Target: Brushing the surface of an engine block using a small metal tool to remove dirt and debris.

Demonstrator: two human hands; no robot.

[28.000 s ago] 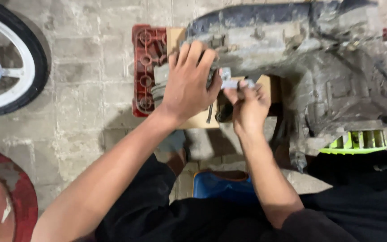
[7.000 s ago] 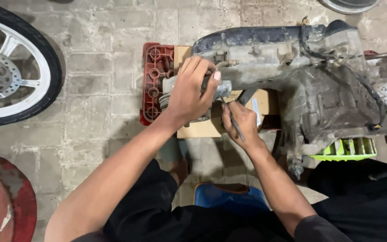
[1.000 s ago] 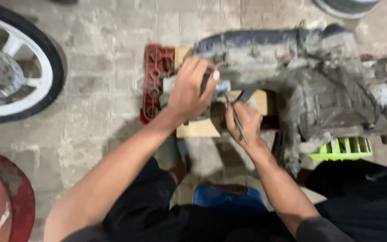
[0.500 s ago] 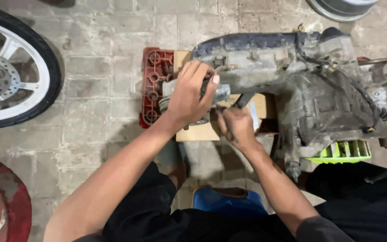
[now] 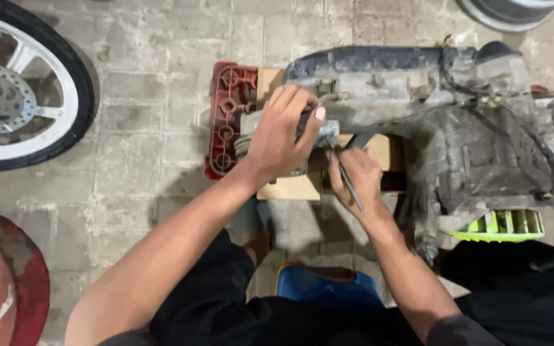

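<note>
At the bottom centre sits a blue plastic stool (image 5: 328, 289). Above it, the right hand (image 5: 356, 176) pinches a thin grey metal tool (image 5: 349, 186). Just left, the left hand (image 5: 281, 136) curls closed over a small grey metal engine part (image 5: 324, 132), mid-frame. Behind lie the dirty grey scooter engine (image 5: 444, 109) and a red plastic crate (image 5: 227, 115).

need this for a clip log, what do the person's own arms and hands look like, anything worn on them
Both arms are bare from the hands to the upper arm, with no gloves, watch, rings or bands visible. The left hand and right hand are ungloved; a pale thumbnail shows on the left hand. The edge of a dark, short sleeve shows at the right upper arm, and the clothing below is black.
</note>
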